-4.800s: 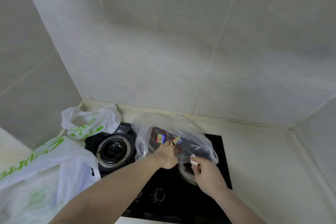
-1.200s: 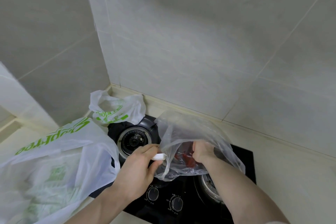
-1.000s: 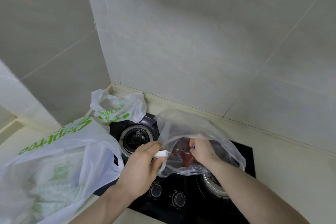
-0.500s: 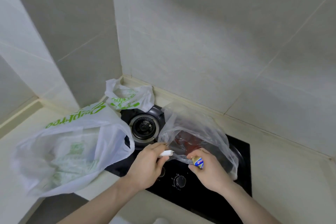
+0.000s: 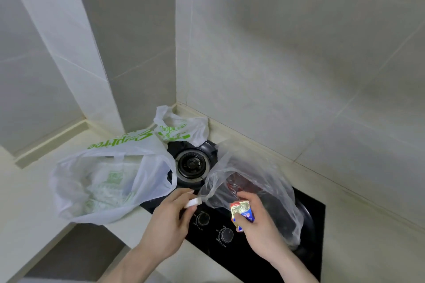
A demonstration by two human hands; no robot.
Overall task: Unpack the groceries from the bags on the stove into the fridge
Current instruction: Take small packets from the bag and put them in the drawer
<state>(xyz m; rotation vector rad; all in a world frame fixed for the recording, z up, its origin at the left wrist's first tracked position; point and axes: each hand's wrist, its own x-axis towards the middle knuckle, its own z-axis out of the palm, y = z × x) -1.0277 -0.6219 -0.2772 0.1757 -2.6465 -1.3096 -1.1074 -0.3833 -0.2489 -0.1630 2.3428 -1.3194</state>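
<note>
Presently, head view, one lot: black glass stove (image 5: 308, 218) set in a pale desk (image 5: 27, 209), tucked into a tiled corner, walls closing it at the back and left. Left burner (image 5: 192, 164) is exposed between the bags; two knobs (image 5: 226, 234) sit along the stove's front edge. Clear bag (image 5: 259, 174) slumps over the right burner, mouth facing the person, dark red contents dimly visible inside. Large white bag with green lettering (image 5: 110, 179) lies on the desk at the stove's left edge, mouth gaping, overlapping the stove's corner. Small white bag with green print (image 5: 181, 128) sits crumpled in the back corner, behind the left burner. Left hand (image 5: 167, 225), fingers curled, pinches a small white item (image 5: 192, 203) together with the rim of the clear bag. Right hand (image 5: 262, 230), fingers curled, grips a small foil packet (image 5: 242, 211), gold with red and blue, held just outside the clear bag's mouth, above the knobs. Bare desk lies to the stove's right and along the near left; a dark gap shows below the desk's front edge at lower left.
</note>
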